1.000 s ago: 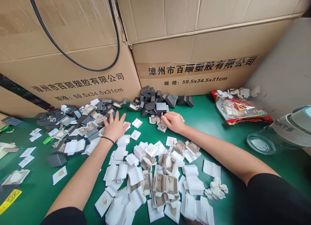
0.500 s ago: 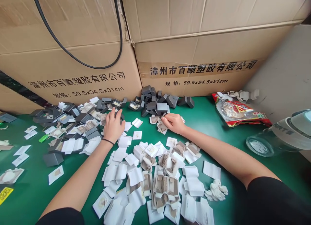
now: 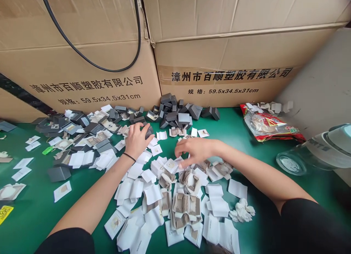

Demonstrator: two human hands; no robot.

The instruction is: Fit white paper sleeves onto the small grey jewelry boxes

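My left hand (image 3: pixel 137 140) has its fingers curled around a small dark grey box (image 3: pixel 148 130), beside the heap of similar boxes and white inserts. Over the upper edge of a pile of white folded card inserts (image 3: pixel 154 196), my right hand (image 3: pixel 196 151) hovers with thumb and fingers apart and nothing visible between them. Its thumb tip is close to a white card there; whether they touch I cannot tell. Some inserts lie with grey-brown hollow sides up, like the stacked one (image 3: pixel 187 205) in the pile's middle.
Dark boxes (image 3: pixel 172 116) are heaped against large cardboard cartons (image 3: pixel 219 60). More boxes and inserts (image 3: pixel 102 146) lie on the left. To the right are a red snack bag (image 3: pixel 270 124), a clear bottle (image 3: pixel 309 153) and crumpled tissue (image 3: pixel 242 211). A black cable (image 3: pixel 79 56) hangs above.
My left hand has shifted a little right with the dark box. My right hand has come back from the far inserts toward the near pile, and its fingers have spread.
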